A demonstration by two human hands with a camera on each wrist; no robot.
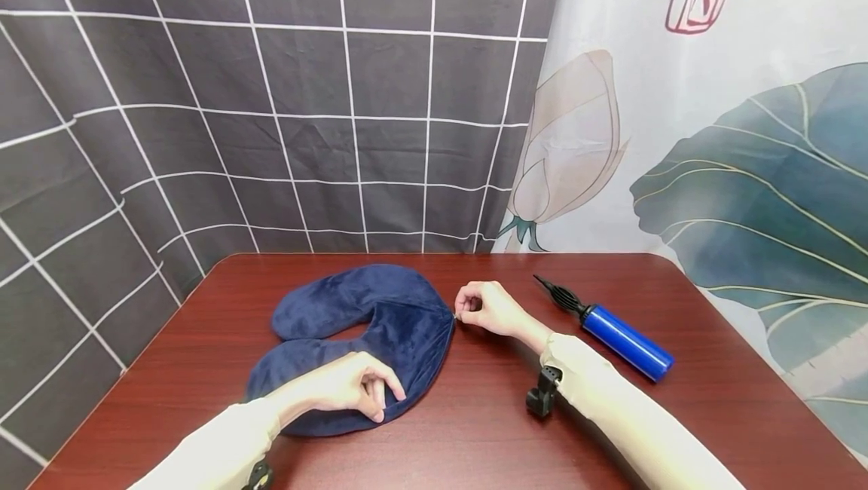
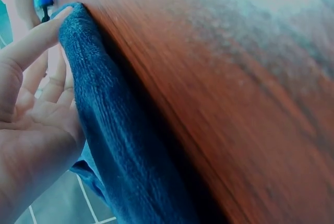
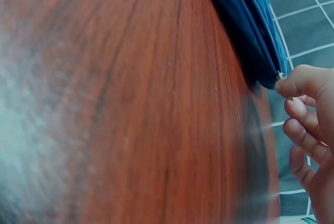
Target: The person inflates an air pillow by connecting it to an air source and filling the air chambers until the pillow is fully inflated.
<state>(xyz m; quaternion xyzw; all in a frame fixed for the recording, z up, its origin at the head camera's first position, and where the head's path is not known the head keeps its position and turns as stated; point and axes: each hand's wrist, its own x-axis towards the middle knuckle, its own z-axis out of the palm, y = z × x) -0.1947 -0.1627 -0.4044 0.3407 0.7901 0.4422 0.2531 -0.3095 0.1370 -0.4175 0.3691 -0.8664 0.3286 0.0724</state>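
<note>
While the far left and back are covered by a dark cloth (image 1: 305, 68) crossed with white lines, the foreground at that side is filled by the pale left sleeve (image 1: 217, 437), with a black wrist device (image 1: 258, 476) partly cut off by the lower edge. A navy, U-shaped neck pillow (image 1: 414, 332) is laid flat on the left and middle of the reddish-brown table (image 1: 475, 437), its open end turned to the left. Its near arm is partly covered by the left hand (image 1: 349, 388), whose thumb and forefinger are rested at the near edge, a narrow gap being shown between their tips; whether any fabric is pinched cannot be told. At the pillow's rounded right end, a small zip pull (image 3: 279, 76) is pinched between the thumb and forefinger of the right hand (image 1: 493, 310), the other fingers being loosely bent. Below that wrist, a black camera mount (image 1: 542, 393) is attached to the pale right sleeve (image 1: 624, 399). Farther right, well apart from the pillow, a blue hand pump (image 1: 627, 341) is laid slantwise, its black nozzle (image 1: 565, 297) pointed away to the upper left. Behind it, a white curtain (image 1: 644, 90) is printed with a pinkish bud and large blue-green leaves.
</note>
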